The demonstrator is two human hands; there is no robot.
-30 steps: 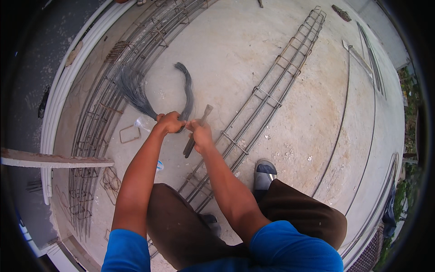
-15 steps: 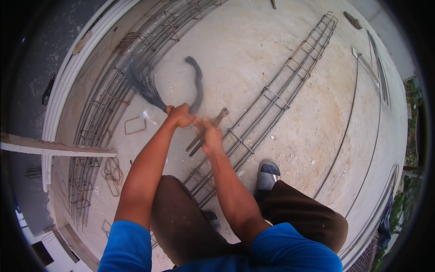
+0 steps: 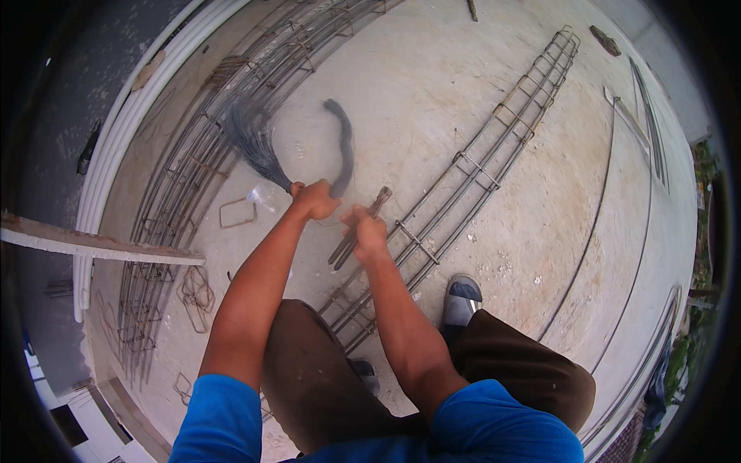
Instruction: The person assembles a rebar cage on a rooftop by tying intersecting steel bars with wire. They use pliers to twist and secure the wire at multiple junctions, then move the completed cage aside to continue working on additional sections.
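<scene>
My left hand (image 3: 316,199) is closed round a bundle of thin grey tie wire (image 3: 258,150). The bundle's loose ends fan out beyond the fist, and a second curved tail of wire (image 3: 344,139) arcs away on the other side. My right hand (image 3: 369,231) grips a pair of pincers (image 3: 378,204), its jaws pointing away and its handles sticking out below the fingers. A small gap separates the two hands. Beneath and beyond them, a long rebar cage (image 3: 478,170) with square stirrups lies on the concrete, running from between my legs to the far right.
More rebar cages (image 3: 181,166) are stacked along the left, next to white pipes (image 3: 116,170). A board (image 3: 100,248) juts in from the left. Loose stirrups (image 3: 238,214) and a clear plastic piece (image 3: 264,197) lie near my left arm. Long bars (image 3: 590,231) lie at the right.
My right hand with the pincers has drawn slightly apart from my left, opening a gap between them. The left hand keeps its hold on the wire. The whole view has shifted a little.
</scene>
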